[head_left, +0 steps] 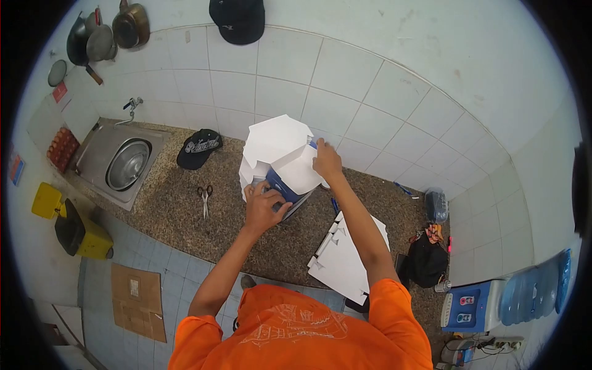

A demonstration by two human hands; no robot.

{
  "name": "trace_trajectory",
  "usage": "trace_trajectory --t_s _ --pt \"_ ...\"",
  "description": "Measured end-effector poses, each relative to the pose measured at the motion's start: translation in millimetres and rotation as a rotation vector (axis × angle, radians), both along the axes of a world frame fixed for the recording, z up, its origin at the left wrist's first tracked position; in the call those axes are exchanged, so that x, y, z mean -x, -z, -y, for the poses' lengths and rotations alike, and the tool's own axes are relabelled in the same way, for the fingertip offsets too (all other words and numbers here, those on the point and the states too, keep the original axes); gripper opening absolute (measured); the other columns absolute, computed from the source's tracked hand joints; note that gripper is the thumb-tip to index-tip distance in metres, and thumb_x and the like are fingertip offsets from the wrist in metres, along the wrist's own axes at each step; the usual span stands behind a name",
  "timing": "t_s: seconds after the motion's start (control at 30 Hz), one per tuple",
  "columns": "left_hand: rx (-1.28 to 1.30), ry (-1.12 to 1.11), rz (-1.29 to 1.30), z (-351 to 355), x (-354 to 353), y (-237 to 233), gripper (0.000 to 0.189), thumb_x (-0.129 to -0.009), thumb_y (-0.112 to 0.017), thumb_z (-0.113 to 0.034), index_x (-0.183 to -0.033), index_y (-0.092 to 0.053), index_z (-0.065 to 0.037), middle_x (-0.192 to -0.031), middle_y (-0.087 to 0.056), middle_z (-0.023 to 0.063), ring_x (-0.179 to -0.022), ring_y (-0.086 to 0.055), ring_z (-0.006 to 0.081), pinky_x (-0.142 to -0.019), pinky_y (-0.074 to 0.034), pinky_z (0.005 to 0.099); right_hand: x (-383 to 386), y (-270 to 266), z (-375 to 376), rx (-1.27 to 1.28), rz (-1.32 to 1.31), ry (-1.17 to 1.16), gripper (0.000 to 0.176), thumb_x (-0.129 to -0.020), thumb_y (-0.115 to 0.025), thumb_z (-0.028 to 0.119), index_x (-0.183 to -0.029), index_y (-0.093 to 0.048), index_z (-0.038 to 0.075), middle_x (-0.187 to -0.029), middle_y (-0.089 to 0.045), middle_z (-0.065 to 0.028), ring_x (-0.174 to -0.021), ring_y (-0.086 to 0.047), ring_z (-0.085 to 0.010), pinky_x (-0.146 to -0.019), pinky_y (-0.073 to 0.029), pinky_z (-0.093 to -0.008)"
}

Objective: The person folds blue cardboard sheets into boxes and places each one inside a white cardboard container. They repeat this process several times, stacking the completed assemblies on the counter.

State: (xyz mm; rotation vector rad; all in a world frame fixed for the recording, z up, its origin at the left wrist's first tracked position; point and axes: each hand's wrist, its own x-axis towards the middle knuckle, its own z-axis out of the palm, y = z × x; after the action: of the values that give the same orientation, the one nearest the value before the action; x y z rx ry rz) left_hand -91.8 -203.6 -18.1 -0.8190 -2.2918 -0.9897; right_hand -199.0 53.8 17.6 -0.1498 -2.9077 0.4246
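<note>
A white cardboard box with raised flaps stands on the speckled counter, and a dark blue part shows at its near side. My left hand rests at the blue part's near left edge, its fingers spread and bent, with nothing visible in them. At the box's right side, my right hand has its fingers closed on the edge of a white flap. A flat white cardboard piece lies on the counter under my right forearm.
Scissors and a black cap lie left of the box. Further left is a sink with a metal bowl. At the right are a black bag and a water dispenser.
</note>
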Motion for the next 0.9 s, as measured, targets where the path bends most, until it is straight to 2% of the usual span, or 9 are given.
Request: trace_trajectory --t_s 0.07,0.1,0.17,0.23,0.33,0.5,0.57,0.7,0.9 --pt "0.015 0.005 -0.012 0.7 1.3 6.1 0.02 -0.077 -0.087 -0.031 -0.075 -0.077 -0.013 -0.088 -0.075 -0.0024 -0.114 -0.058 0.0287 -0.099 -0.028 0.0521 -27.0 -21.2 13.3 -0.159 -0.454 -0.188 0.047 -0.085 -0.075 0.018 -0.125 -0.058 0.003 -0.1 -0.07 -0.0208 -0.101 -0.069 -0.0404 -0.091 -0.054 -0.0505" --pt "0.027 0.017 -0.027 0.2 1.4 8.8 0.018 -0.077 -0.086 -0.029 -0.076 -0.077 -0.013 -0.087 -0.074 -0.0023 -0.115 -0.058 0.029 -0.099 -0.028 0.0526 -38.8 -27.7 20.5 -0.161 -0.449 -0.205 0.047 -0.085 -0.075 0.018 -0.125 -0.058 0.003 -0.1 -0.07 -0.0208 -0.101 -0.069 -0.0404 -0.091 -0.054 -0.0505" --pt "0.001 0.006 -0.032 -2.2 -0.4 11.3 0.018 -0.077 -0.085 -0.028 -0.074 -0.076 -0.014 -0.087 -0.073 -0.003 -0.115 -0.058 0.0283 -0.099 -0.028 0.0539 -68.6 -36.4 32.9 0.407 -0.036 -0.528 0.042 -0.085 -0.075 0.021 -0.121 -0.063 0.004 -0.098 -0.069 -0.0193 -0.1 -0.067 -0.0363 -0.092 -0.051 -0.0498" --pt "-0.023 0.002 -0.04 -7.3 -1.3 12.5 0.017 -0.077 -0.085 -0.027 -0.073 -0.074 -0.014 -0.087 -0.072 -0.0038 -0.115 -0.059 0.0275 -0.099 -0.029 0.0552 -104.7 -50.0 43.4 0.313 0.286 -0.729 0.034 -0.088 -0.072 0.025 -0.115 -0.067 0.005 -0.097 -0.069 -0.0187 -0.098 -0.067 -0.0366 -0.087 -0.052 -0.0502" --pt "-0.013 -0.041 -0.158 -8.8 -6.3 12.9 0.023 -0.074 -0.086 -0.033 -0.071 -0.072 -0.015 -0.092 -0.068 -0.0006 -0.11 -0.059 0.0272 -0.098 -0.029 0.0553 -124.2 -10.9 47.7 0.122 0.021 -0.649 0.032 -0.094 -0.068 0.033 -0.107 -0.07 0.003 -0.101 -0.07 -0.0195 -0.099 -0.067 -0.0382 -0.085 -0.052 -0.0505" --pt "-0.001 -0.239 -0.066 3.5 -8.4 -7.1 0.05 -0.064 -0.091 -0.047 -0.095 -0.071 -0.013 -0.099 -0.059 0.0087 -0.098 -0.057 0.0285 -0.093 -0.035 0.0521 -123.4 -27.7 52.8 0.057 0.143 -0.629 0.033 -0.097 -0.063 0.036 -0.1 -0.069 0.004 -0.095 -0.073 -0.0189 -0.093 -0.069 -0.0405 -0.08 -0.054 -0.0504" --pt "-0.008 -0.18 -0.012 7.1 1.4 6.7 0.058 -0.064 -0.092 -0.048 -0.102 -0.069 -0.011 -0.1 -0.061 0.0095 -0.098 -0.06 0.03 -0.089 -0.041 0.0505 -115.9 -42.9 63.9 0.01 0.303 -0.592 0.031 -0.096 -0.063 0.035 -0.099 -0.068 0.004 -0.09 -0.073 -0.0195 -0.089 -0.07 -0.0405 -0.078 -0.054 -0.051" --pt "-0.175 -0.1 0.139 -4.3 9.5 35.4 0.071 -0.065 -0.093 -0.047 -0.113 -0.065 -0.003 -0.103 -0.067 0.0135 -0.097 -0.069 0.0351 -0.073 -0.057 0.0471 -92.4 -28.4 120.3 -0.098 0.043 -0.267 0.03 -0.096 -0.065 0.032 -0.105 -0.064 0.004 -0.082 -0.073 -0.0201 -0.079 -0.073 -0.0395 -0.07 -0.057 -0.0503" --pt "-0.145 -0.22 0.38 -1.7 5.4 21.2 0.081 -0.064 -0.093 -0.042 -0.129 -0.057 -0.01 -0.112 -0.069 0.0166 -0.099 -0.07 0.0389 -0.074 -0.058 0.0479 -77.1 -7.9 133.5 -0.09 -0.031 -0.248 0.025 -0.095 -0.065 0.026 -0.102 -0.06 0.003 -0.081 -0.073 -0.0189 -0.075 -0.073 -0.0383 -0.065 -0.057 -0.0493"
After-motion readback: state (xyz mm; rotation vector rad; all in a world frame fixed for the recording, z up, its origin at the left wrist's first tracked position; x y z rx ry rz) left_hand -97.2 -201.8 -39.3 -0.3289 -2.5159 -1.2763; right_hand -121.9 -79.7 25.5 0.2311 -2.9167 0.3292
